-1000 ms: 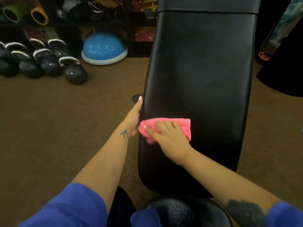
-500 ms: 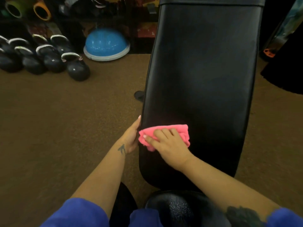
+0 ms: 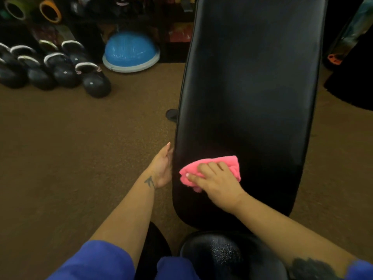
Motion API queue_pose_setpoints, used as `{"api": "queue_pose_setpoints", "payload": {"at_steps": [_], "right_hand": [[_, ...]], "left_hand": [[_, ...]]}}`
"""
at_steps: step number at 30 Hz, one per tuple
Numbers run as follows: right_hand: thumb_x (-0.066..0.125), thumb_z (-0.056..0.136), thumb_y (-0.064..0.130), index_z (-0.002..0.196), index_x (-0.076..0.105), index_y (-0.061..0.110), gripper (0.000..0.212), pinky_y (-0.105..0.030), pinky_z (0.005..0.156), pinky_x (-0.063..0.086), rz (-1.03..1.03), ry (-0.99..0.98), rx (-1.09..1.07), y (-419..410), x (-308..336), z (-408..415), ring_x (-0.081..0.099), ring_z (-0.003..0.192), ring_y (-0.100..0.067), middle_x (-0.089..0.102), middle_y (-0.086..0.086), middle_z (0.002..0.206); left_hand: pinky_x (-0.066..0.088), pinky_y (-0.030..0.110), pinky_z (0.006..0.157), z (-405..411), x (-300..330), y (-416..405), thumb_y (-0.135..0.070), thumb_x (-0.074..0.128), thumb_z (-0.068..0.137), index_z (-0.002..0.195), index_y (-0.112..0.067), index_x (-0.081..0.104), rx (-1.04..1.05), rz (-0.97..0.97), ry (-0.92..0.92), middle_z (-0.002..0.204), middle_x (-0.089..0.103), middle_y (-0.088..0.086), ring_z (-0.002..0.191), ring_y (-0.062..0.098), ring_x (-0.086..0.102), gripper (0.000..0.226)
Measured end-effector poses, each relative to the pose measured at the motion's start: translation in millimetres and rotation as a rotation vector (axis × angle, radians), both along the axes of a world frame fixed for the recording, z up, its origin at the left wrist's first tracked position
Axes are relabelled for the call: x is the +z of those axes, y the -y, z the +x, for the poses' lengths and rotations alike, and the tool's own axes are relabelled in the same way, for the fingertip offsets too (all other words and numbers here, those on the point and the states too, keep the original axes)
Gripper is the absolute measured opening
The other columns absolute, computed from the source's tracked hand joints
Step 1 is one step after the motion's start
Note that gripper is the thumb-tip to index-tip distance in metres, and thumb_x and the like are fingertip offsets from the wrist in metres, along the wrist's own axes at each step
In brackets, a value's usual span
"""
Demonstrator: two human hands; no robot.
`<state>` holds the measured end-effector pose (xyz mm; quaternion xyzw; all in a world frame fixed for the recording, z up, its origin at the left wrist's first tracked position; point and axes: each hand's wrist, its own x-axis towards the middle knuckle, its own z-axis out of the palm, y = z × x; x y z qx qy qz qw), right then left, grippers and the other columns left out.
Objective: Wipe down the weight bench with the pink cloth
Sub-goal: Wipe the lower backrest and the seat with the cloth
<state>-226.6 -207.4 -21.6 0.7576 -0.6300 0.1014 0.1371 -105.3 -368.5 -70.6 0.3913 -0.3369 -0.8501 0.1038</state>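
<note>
The black padded weight bench (image 3: 250,87) runs away from me through the middle of the view, its near end rounded. A folded pink cloth (image 3: 232,164) lies on the lower left part of the pad. My right hand (image 3: 218,182) lies flat on the cloth and presses it onto the pad, fingers spread and fairly straight. My left hand (image 3: 162,166) rests against the left edge of the bench just beside the cloth, fingers straight and pointing away; its palm side is hidden against the pad.
Several black kettlebells (image 3: 60,67) stand on the brown floor at the left. A blue half-dome balance trainer (image 3: 130,51) sits behind them by a dark shelf. A second black pad (image 3: 228,257) lies just below the bench's near end. Dark equipment stands at the far right.
Both hands and the cloth have slid down the pad toward me along the left edge. The cloth has then shifted a little right, away from the left hand.
</note>
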Motion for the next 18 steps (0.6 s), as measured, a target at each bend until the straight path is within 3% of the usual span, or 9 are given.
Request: {"api": "queue_pose_setpoints", "payload": {"at_steps": [4,6,8,11,13,18], "right_hand": [[0.039,0.078,0.03,0.104,0.071,0.021,0.043,-0.036,0.069,0.044,-0.097,0.057,-0.153,16.5,20.4,-7.5,0.059,0.076,-0.027,0.063,-0.008,0.09],[0.039,0.077,0.031,0.107,0.069,0.02,0.044,-0.035,0.068,0.04,-0.105,0.105,-0.159,29.0,18.4,11.1,0.057,0.077,-0.027,0.062,-0.007,0.09],[0.037,0.075,0.029,0.107,0.069,0.022,0.046,-0.034,0.067,0.036,-0.033,0.055,-0.096,28.6,4.5,30.7,0.057,0.078,-0.023,0.063,-0.003,0.092],[0.038,0.077,0.029,0.106,0.069,0.024,0.043,-0.034,0.066,0.029,0.092,-0.023,0.03,5.8,-16.5,28.8,0.053,0.077,-0.019,0.061,0.001,0.091],[0.039,0.077,0.031,0.101,0.07,0.025,0.04,-0.034,0.065,0.028,0.082,-0.033,0.069,-6.6,-17.2,12.6,0.053,0.076,-0.02,0.061,0.0,0.089],[0.04,0.076,0.031,0.101,0.071,0.023,0.042,-0.036,0.068,0.041,-0.055,0.059,-0.125,10.1,7.4,3.2,0.059,0.076,-0.026,0.063,-0.006,0.09]], "left_hand": [[0.042,0.044,0.102,-0.1,6.9,-5.0,-0.05,0.036,0.095,0.124,-0.013,0.061,-0.024,-0.037,-0.042,0.123,0.063,0.015,0.114,0.03,0.059,0.053],[0.047,0.041,0.096,0.1,7.5,-4.3,-0.049,0.043,0.093,0.115,-0.011,0.067,0.023,-0.05,-0.018,0.116,0.066,0.015,0.104,0.027,0.063,0.05],[0.048,0.04,0.094,1.2,6.1,-3.4,-0.048,0.043,0.093,0.12,-0.011,0.063,0.018,-0.069,-0.004,0.12,0.065,0.014,0.108,0.026,0.062,0.05],[0.039,0.043,0.105,2.0,2.1,-1.8,-0.052,0.04,0.094,0.131,-0.018,0.055,-0.03,-0.093,0.016,0.127,0.062,0.009,0.12,0.026,0.057,0.053],[0.038,0.041,0.105,1.6,3.0,-3.3,-0.05,0.039,0.094,0.133,-0.02,0.054,-0.046,-0.087,-0.005,0.129,0.061,0.008,0.121,0.025,0.056,0.052],[0.046,0.04,0.095,0.7,10.6,-4.9,-0.048,0.036,0.096,0.128,-0.019,0.058,-0.053,-0.105,-0.02,0.124,0.064,0.008,0.114,0.025,0.06,0.049]]}}
